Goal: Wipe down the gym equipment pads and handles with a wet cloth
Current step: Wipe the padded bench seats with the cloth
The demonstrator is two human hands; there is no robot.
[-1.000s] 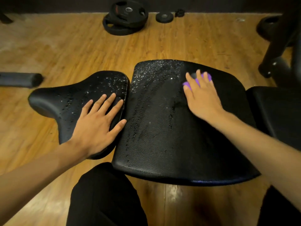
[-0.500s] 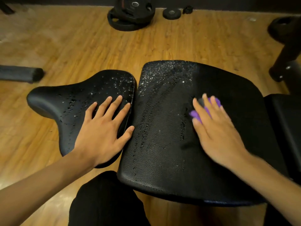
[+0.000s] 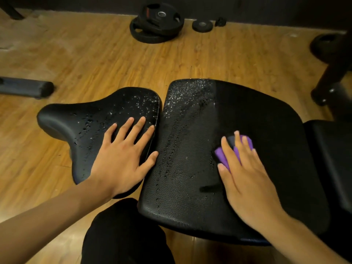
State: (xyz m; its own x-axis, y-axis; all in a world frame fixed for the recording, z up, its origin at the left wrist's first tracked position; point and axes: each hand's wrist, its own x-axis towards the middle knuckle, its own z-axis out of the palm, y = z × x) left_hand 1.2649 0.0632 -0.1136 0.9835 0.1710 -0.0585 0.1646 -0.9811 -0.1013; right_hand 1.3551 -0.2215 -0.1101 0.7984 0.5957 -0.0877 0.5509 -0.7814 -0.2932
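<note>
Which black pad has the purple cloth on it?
The wide pad, where the right hand presses the cloth; the smaller saddle-shaped pad has only the left hand.

Purple cloth (image 3: 222,156) mostly hidden under the right hand (image 3: 247,174), only folds showing between the fingers and beside the thumb, so its full outline cannot be told. The hand's edges are slightly blurred, and the left hand (image 3: 123,157) covers the near corner of the seat pad (image 3: 85,122). Both forearms and the black-clad leg (image 3: 123,235) run off the bottom edge, the foam roller (image 3: 24,88) is cut by the left edge, the third pad (image 3: 331,149) and dark machine frame (image 3: 335,60) by the right; markings on the weight plates (image 3: 158,23) too small to read, small dark object (image 3: 220,21) by the wall too small to identify.
</note>
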